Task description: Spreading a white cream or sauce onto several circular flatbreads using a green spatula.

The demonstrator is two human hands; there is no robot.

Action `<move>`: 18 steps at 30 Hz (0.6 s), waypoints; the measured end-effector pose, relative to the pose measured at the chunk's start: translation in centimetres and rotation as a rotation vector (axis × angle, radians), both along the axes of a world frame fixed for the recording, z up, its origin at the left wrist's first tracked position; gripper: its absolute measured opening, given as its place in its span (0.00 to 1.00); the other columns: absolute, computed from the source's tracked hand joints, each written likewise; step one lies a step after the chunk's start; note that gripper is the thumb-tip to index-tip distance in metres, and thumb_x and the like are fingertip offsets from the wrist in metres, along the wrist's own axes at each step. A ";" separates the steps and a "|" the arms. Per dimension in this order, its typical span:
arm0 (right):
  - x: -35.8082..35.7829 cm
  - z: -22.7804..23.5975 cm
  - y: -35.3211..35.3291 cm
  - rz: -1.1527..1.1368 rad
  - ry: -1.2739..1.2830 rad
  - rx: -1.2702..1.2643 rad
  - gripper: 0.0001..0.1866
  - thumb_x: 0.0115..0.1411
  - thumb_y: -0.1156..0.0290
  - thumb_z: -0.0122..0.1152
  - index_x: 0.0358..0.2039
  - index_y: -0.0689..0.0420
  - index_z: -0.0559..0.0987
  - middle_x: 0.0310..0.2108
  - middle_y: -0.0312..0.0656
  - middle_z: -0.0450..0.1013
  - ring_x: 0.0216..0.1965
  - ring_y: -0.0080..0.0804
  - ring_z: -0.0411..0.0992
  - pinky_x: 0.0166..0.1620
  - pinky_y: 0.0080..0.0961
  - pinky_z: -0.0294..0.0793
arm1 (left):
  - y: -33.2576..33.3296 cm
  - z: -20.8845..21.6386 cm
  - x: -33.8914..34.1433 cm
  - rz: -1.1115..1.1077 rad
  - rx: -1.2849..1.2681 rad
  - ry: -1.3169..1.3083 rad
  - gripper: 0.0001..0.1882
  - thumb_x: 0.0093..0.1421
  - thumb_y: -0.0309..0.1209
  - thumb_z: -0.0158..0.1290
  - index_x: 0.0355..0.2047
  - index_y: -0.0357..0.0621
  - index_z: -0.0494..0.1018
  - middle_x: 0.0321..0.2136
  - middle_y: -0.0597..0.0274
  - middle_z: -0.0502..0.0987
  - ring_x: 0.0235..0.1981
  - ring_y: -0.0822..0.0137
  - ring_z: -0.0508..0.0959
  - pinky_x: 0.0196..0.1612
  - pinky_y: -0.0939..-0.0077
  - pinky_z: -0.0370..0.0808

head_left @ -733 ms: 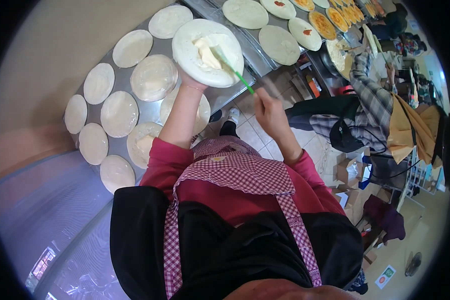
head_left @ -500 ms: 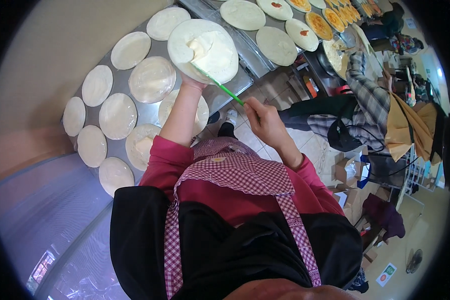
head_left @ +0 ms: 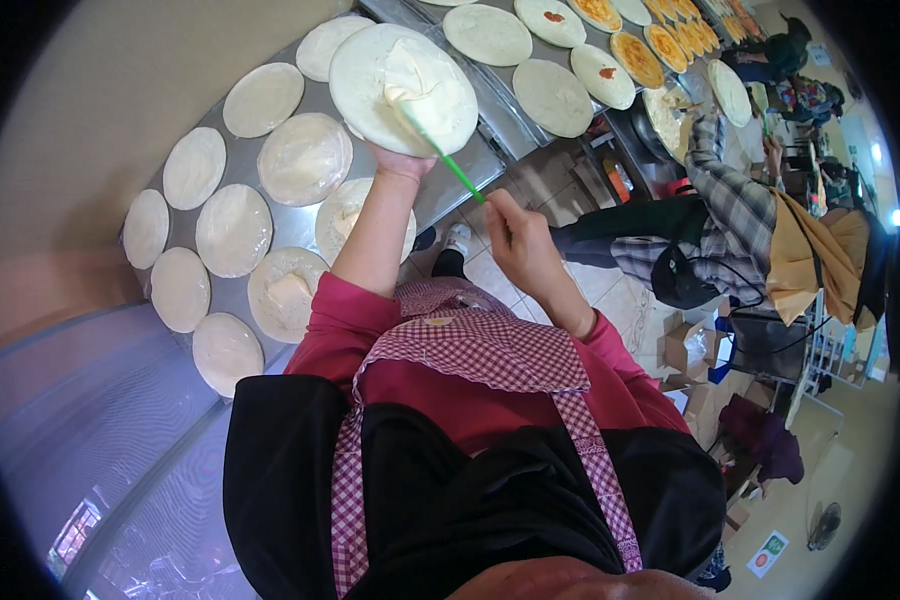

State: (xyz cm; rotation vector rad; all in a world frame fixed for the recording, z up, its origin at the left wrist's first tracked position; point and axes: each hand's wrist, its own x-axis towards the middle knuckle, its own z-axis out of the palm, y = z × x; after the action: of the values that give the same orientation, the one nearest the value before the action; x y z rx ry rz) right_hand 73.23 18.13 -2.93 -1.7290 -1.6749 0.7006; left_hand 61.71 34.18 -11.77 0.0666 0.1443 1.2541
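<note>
This is a food-production kitchen: dough rounds (head_left: 234, 230) line metal tables (head_left: 478, 168).

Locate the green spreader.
Head view, upper middle: the spreader runs from the right hand up-left to the white spread on the disc atop the left hand.

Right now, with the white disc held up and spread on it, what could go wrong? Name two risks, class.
The disc appears to rest on the left grip alone, so it could tip. If the right grip pushes the green handle too hard, the spread might slide off.
</note>
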 end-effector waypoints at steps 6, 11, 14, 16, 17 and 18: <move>0.8 0.7 0.8 0.108 0.021 0.145 0.04 0.63 0.74 0.51 0.32 0.61 0.69 0.16 0.55 0.65 0.19 0.55 0.68 0.22 0.39 0.64 | 0.3 0.2 -0.2 0.003 -0.043 -0.017 0.35 0.60 0.58 0.37 0.62 0.53 0.60 0.60 0.58 0.64 0.61 0.53 0.63 0.63 0.51 0.59; 3.0 -1.2 3.0 -0.101 -0.109 0.194 0.04 0.62 0.75 0.51 0.31 0.61 0.68 0.16 0.57 0.65 0.19 0.57 0.68 0.20 0.40 0.63 | 1.1 1.4 -0.9 -0.101 0.092 -0.201 0.31 0.62 0.53 0.38 0.61 0.50 0.60 0.59 0.58 0.64 0.60 0.53 0.64 0.63 0.51 0.58; 2.0 -1.8 2.5 -0.041 -0.075 0.246 0.06 0.63 0.74 0.51 0.30 0.61 0.67 0.15 0.57 0.63 0.19 0.59 0.66 0.20 0.39 0.62 | 1.2 1.4 -0.1 0.002 0.081 0.029 0.33 0.62 0.54 0.38 0.61 0.50 0.60 0.60 0.57 0.64 0.61 0.52 0.63 0.63 0.51 0.58; 1.1 -0.8 2.0 -0.008 -0.013 0.100 0.06 0.63 0.74 0.50 0.30 0.61 0.66 0.14 0.57 0.62 0.17 0.58 0.63 0.20 0.37 0.61 | 1.6 0.8 -0.1 0.005 0.053 0.083 0.33 0.62 0.54 0.38 0.61 0.50 0.60 0.60 0.57 0.64 0.60 0.52 0.64 0.63 0.51 0.59; 0.8 -0.5 1.9 0.027 0.032 0.069 0.06 0.63 0.74 0.50 0.30 0.62 0.67 0.15 0.56 0.61 0.16 0.56 0.59 0.20 0.34 0.60 | 1.8 0.4 -0.1 0.007 0.024 0.135 0.33 0.62 0.55 0.37 0.61 0.50 0.59 0.59 0.57 0.64 0.60 0.52 0.65 0.62 0.52 0.60; 0.6 0.1 1.8 0.022 0.033 0.069 0.06 0.63 0.74 0.50 0.30 0.62 0.67 0.15 0.56 0.61 0.16 0.56 0.59 0.20 0.34 0.60 | 1.6 0.6 0.1 0.002 0.024 0.136 0.33 0.62 0.55 0.37 0.61 0.50 0.59 0.59 0.57 0.64 0.60 0.52 0.65 0.62 0.52 0.60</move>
State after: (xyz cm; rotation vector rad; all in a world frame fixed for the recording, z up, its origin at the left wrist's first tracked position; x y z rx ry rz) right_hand 73.88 19.93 -2.78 -1.6453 -1.6789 0.6697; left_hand 61.82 35.80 -11.20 0.1730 0.2467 1.2531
